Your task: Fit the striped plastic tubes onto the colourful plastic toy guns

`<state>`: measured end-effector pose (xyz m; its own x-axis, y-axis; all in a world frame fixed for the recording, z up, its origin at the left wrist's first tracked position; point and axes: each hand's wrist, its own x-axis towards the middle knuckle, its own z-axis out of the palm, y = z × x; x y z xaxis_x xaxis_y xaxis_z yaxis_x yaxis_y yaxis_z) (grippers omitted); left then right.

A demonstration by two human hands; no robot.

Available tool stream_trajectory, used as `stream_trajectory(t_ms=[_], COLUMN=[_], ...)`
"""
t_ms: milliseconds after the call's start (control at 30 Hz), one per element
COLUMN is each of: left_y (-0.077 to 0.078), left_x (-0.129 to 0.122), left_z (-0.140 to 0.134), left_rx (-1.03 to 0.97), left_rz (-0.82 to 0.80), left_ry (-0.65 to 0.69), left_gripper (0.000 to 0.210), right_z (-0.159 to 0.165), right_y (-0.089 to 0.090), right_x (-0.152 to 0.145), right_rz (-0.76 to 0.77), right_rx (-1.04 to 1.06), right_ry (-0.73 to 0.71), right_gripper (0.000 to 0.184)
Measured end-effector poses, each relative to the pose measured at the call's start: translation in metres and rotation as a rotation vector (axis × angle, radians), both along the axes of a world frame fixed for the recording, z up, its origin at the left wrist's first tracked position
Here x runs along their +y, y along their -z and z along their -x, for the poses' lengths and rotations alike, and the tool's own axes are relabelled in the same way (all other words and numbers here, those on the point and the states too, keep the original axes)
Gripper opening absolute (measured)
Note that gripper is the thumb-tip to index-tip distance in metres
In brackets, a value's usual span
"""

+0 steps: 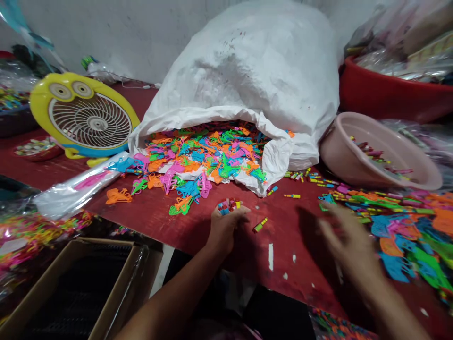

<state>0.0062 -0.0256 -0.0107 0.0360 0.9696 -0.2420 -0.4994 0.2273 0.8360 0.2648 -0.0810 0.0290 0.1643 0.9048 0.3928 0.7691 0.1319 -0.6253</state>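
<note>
My left hand [223, 229] is closed around a bundle of small colourful printed tubes [226, 206], their red, blue and yellow ends showing above the fingers. Just right of it, a single yellow-and-red tube [260, 225] lies on the red tabletop [283, 255]. My right hand [348, 236], smeared by motion, hovers over the table with its fingers apart and nothing visible in them. Beyond its fingertips are loose tubes and a pile of flat plastic toy guns [392, 226]. A large white sack [262, 71] lies ahead, its mouth spilling more orange, green, blue and pink toy guns [212, 153].
A yellow fan [88, 118] stands at the left beside clear plastic bags [76, 196]. The pink basin [375, 153] at right is tilted and holds a few tubes; a red tub [392, 94] stands behind it. An open cardboard box [130, 269] is below the table's left edge.
</note>
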Motion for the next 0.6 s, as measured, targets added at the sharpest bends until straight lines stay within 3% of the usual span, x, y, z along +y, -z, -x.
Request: stream_trajectory(t_ms=[33, 100, 167, 233, 333, 467, 533, 600], left_y=[0.001, 0.001, -0.002, -0.004, -0.006, -0.006, -0.006, -0.005], left_x=[0.0, 0.002, 0.004, 0.005, 0.007, 0.008, 0.007, 0.006], left_z=[-0.002, -0.005, -0.007, -0.008, -0.007, -0.006, -0.008, -0.009], left_rx=[0.009, 0.009, -0.008, -0.022, -0.012, 0.01, 0.0, 0.004], left_rz=[-0.005, -0.004, 0.012, 0.032, 0.024, -0.02, -0.019, -0.014], left_ry=[0.0, -0.019, -0.052, -0.089, -0.108, -0.068, -0.068, -0.061], left_gripper=[0.016, 0.016, 0.018, 0.021, 0.022, 0.017, 0.017, 0.019], right_z=[0.023, 0.061, 0.085, 0.097, 0.104, 0.104, 0.1, 0.095], right_y=[0.011, 0.029, 0.041, 0.046, 0.037, 0.007, -0.006, -0.013], right_x=[0.007, 0.021, 0.037, 0.051, 0.069, 0.096, 0.121, 0.151], right_rz=[0.014, 0.05, 0.06, 0.059, 0.062, -0.042, -0.066, 0.018], right_rx=[-0.141, -0.348, -0.485, -0.558, -0.521, -0.37, -0.422, -0.554], right_ry=[-0.202, -0.406, -0.428, -0.363, -0.337, -0.349, -0.263, -0.203], right_gripper=[0.035, 0.035, 0.033, 0.028, 0.026, 0.027, 0.029, 0.036])
